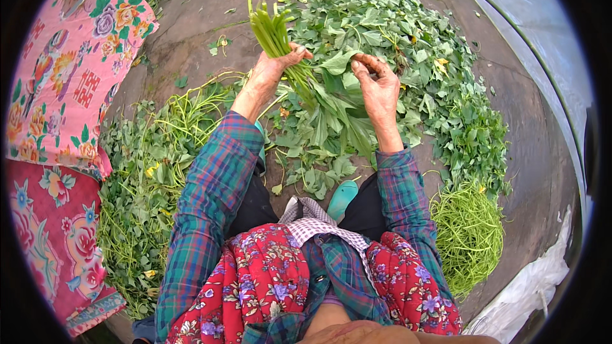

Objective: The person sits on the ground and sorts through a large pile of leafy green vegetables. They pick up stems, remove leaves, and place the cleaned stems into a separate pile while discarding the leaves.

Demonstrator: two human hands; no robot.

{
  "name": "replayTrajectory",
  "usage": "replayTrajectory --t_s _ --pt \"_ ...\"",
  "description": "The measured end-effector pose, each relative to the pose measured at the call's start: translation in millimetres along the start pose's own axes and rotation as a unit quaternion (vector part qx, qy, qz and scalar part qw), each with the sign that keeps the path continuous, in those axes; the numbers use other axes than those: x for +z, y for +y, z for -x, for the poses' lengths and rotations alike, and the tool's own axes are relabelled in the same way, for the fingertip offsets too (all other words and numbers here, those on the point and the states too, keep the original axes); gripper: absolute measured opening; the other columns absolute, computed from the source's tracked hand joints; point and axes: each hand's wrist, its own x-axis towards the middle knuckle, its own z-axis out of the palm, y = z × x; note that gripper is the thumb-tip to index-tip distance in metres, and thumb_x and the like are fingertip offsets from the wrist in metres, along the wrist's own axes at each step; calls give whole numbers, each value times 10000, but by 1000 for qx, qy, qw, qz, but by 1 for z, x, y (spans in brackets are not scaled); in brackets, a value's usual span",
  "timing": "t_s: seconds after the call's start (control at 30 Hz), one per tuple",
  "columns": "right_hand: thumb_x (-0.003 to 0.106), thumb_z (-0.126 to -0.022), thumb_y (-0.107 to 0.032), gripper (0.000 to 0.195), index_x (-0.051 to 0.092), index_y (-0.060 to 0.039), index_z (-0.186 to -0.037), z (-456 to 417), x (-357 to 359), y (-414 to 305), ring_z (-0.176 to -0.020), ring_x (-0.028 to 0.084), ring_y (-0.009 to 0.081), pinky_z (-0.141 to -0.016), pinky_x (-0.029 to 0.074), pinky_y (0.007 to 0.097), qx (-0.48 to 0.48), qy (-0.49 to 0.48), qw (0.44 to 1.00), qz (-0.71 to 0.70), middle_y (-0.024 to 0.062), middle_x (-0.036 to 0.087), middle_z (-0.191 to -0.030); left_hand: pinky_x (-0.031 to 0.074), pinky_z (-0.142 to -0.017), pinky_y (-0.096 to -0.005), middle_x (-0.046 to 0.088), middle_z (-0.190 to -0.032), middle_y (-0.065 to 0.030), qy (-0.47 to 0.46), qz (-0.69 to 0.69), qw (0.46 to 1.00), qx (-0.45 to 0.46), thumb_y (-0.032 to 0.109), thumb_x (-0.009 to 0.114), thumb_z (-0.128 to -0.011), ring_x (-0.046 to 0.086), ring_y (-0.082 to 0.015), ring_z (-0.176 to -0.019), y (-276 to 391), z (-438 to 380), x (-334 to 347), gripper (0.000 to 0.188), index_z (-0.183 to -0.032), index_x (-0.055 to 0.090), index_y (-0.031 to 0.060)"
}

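Note:
My left hand (268, 72) grips a bundle of green leaf stalks (271, 28), their cut ends pointing up and away from me. Broad leaves (342, 110) hang from the bundle's near end, between my two hands. With thumb and forefinger, my right hand (377, 81) pinches the edge of one leaf (338, 63). Beneath and beyond both hands spreads a wide heap of picked green leaves (382, 24), with a few yellowed ones among them.
To the left lies a pile of leafy vines (143, 162), beside pink floral cloth (62, 105) and red floral cloth (52, 229). A mound of thin bare stalks (468, 239) rests at right. White plastic sheeting (530, 277) borders the dark ground (530, 153). A green shoe (342, 199) shows below.

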Motion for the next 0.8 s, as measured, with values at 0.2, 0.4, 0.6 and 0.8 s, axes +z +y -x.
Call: replayTrajectory --t_s 0.2,0.4,0.6,0.8 --pt "717 -767 -219 178 721 -141 -927 8 8 -16 -874 573 173 -760 484 308 -197 -29 957 213 -2 649 -897 454 -757 -265 649 -883 -12 -5 -69 998 5 179 699 -824 579 -101 -823 -1 6 16 172 -931 622 68" --pt "706 -759 -261 193 721 -156 -920 17 17 -13 -862 577 230 -735 482 351 -134 -124 943 277 6 639 -878 456 -738 -259 641 -864 -2 16 -52 998 21 143 691 -823 571 -93 -812 -2 9 24 171 -945 633 37" --pt "693 -764 -311 212 719 -128 -867 19 18 -13 -830 581 252 -738 469 381 -132 -145 933 301 34 642 -828 462 -716 -261 643 -839 3 61 -82 994 45 136 709 -815 573 -87 -785 -7 6 25 159 -919 645 34" --pt "691 -753 -275 225 706 -81 -866 28 34 -9 -795 601 264 -730 476 387 -130 -107 942 292 69 642 -806 465 -678 -266 643 -787 -7 82 -106 989 60 175 743 -790 568 -85 -731 -4 5 32 214 -899 645 18"
